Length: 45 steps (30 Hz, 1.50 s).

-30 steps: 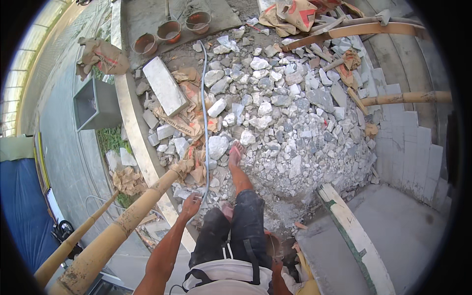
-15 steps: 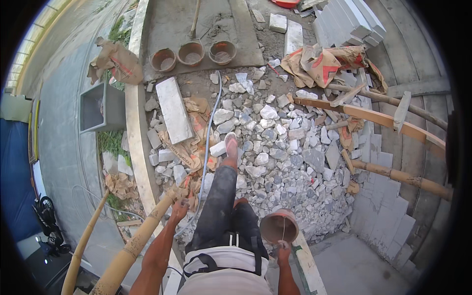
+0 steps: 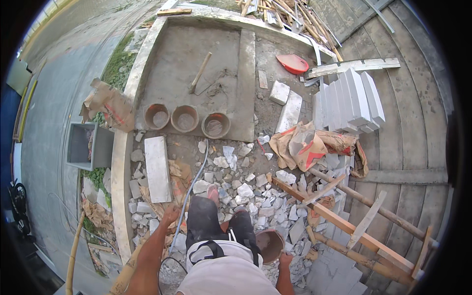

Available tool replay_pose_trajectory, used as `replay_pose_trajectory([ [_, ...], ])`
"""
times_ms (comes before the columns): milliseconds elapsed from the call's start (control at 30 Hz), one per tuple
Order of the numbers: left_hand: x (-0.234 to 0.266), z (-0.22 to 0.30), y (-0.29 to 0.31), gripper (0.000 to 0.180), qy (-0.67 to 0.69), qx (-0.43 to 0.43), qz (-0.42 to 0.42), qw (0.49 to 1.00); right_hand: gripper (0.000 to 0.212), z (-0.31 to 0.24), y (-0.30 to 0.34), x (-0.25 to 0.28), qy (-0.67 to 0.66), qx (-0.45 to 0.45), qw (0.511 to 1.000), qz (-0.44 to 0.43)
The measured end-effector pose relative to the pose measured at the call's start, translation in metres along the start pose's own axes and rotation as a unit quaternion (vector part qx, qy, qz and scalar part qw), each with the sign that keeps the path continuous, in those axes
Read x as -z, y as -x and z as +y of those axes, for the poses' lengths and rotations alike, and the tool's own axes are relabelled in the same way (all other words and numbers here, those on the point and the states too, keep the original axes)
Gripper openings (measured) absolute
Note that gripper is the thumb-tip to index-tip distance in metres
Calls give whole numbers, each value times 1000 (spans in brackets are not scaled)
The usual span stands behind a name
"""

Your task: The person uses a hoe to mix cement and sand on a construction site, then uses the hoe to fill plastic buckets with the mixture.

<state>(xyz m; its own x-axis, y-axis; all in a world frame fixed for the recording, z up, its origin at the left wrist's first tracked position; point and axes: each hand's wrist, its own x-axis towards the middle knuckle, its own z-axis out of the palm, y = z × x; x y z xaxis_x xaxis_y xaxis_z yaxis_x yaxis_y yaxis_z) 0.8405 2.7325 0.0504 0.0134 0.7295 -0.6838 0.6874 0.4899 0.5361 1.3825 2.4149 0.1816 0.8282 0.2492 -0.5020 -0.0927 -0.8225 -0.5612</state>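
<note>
My right hand [image 3: 285, 259] is closed on the thin handle of a bucket [image 3: 270, 244], which hangs beside my right leg. Grey mortar stains its inside. My left hand [image 3: 171, 215] hangs free over the rubble, near a light-blue hose [image 3: 192, 178]; its fingers look loosely apart and nothing shows in them. Ahead, a row of three mortar-stained buckets stands at the near edge of a wet cement bed: the left bucket [image 3: 156, 117], the middle bucket [image 3: 185, 118] and the right bucket [image 3: 216, 126]. A wooden tool handle [image 3: 201, 73] sticks up from the cement.
Broken stones [image 3: 246, 191] cover the ground underfoot. A long white block [image 3: 158, 169] lies at left, by a low concrete curb [image 3: 121, 167] and a grey tub [image 3: 102, 147]. On the right are torn paper bags [image 3: 307, 145], stacked pale blocks [image 3: 344, 103] and a wooden ladder [image 3: 339, 219].
I have stepped forward over the rubble, and the three buckets and cement bed sit lower in view. The bucket in my right hand has come along. My left hand has moved past the bamboo pole's end.
</note>
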Motion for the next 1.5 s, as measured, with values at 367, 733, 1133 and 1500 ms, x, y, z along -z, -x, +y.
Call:
replay_pose_trajectory([
  [367, 37, 459, -212, 28, 302, -167, 34, 938, 17, -358, -222, -31, -89, 75, 993, 33],
  [733, -70, 599, -301, 34, 374, 45, -22, 926, 36, -782, -487, -300, 181, 412, 860, -241],
  [1133, -52, 744, -351, 54, 523, -2, 120, 844, 35, -863, -380, -485, 211, 343, 751, -524],
  [1500, -62, 654, -382, 43, 525, 162, 413, 726, 50, -857, -284, -566, 483, 207, 348, -776],
])
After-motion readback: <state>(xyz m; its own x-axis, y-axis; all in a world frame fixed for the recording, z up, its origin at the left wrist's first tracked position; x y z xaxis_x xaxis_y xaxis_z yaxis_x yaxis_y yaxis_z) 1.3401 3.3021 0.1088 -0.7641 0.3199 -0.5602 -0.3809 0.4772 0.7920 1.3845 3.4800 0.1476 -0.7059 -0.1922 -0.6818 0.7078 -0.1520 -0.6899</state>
